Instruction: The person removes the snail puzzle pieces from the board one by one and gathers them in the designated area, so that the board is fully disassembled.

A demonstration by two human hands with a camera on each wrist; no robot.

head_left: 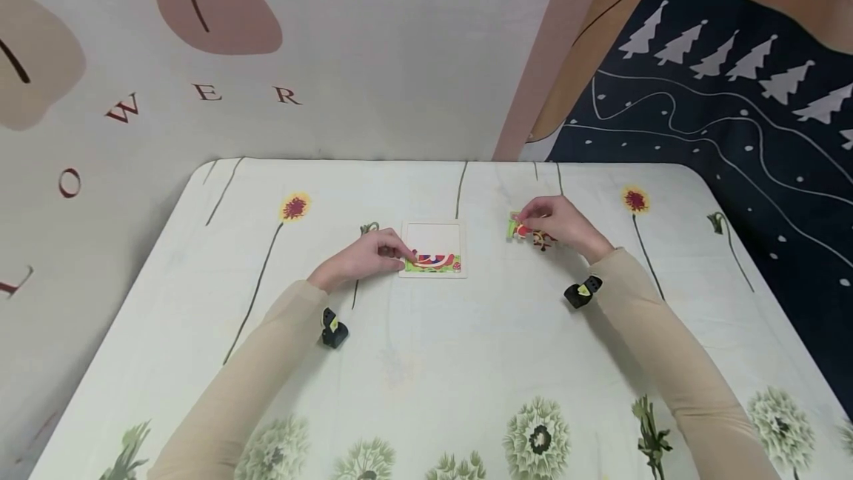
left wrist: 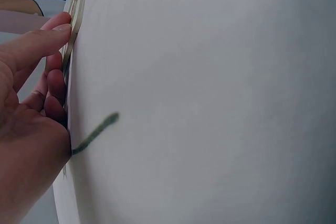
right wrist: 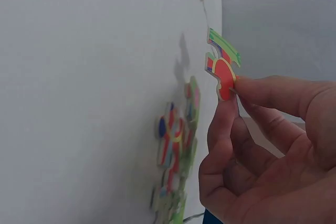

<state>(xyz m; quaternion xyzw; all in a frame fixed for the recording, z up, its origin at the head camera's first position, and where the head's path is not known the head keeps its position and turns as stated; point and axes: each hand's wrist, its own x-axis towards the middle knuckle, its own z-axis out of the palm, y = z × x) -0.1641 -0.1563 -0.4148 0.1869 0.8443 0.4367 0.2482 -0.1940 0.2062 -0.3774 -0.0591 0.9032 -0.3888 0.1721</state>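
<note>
A square puzzle board point(head_left: 432, 225) with a pale rim lies on the table. Colourful pieces point(head_left: 436, 264) fill the lower strip of its recess. At the board's left edge is my left hand point(head_left: 366, 254), its thumb and forefinger gripping the rim near the lower left corner. To the right of the board, my right hand point(head_left: 560, 224) pinches a puzzle piece point(right wrist: 224, 77) between thumb and forefinger. The piece is red and green with yellow lines, raised off the table in the right wrist view. Loose puzzle pieces point(right wrist: 173, 137) lie below that hand, partly hidden by it in the head view.
A white cloth with printed flowers covers the table point(head_left: 453, 347). Behind it hangs a pale printed curtain point(head_left: 400, 58), and a dark one with white trees point(head_left: 733, 117) is at the right. Black wrist cameras point(head_left: 335, 328) sit by both sleeves.
</note>
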